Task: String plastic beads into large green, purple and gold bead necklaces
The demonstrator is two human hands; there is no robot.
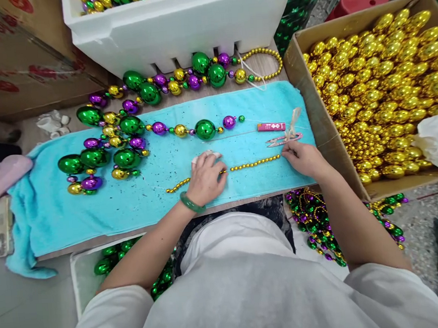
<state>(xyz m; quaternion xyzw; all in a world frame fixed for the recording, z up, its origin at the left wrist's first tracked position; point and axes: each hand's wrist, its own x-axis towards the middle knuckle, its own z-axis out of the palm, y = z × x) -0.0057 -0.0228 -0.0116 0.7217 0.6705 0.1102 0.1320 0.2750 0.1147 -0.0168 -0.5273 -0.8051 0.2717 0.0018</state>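
Observation:
A string of small gold beads (255, 163) runs across the turquoise towel. My left hand (207, 177), with a green bangle (192, 203) at its wrist, is closed over the middle of this string. White material shows at its fingertips. My right hand (300, 157) pinches at the string's right end; the thread between its fingertips is too fine to make out. Just above the right fingers lie pink-handled thread snips (278, 141) and a small dark pink box (271, 126). A garland of large green, purple and gold beads (204, 129) lies beyond the left hand.
The turquoise towel (94, 219) covers the work table. A white foam box (181, 30) of beads stands behind, and a cardboard box (333, 119) of gold beads at the right. At the left edge is a pink object (5, 176). More bead strings (316, 222) hang below.

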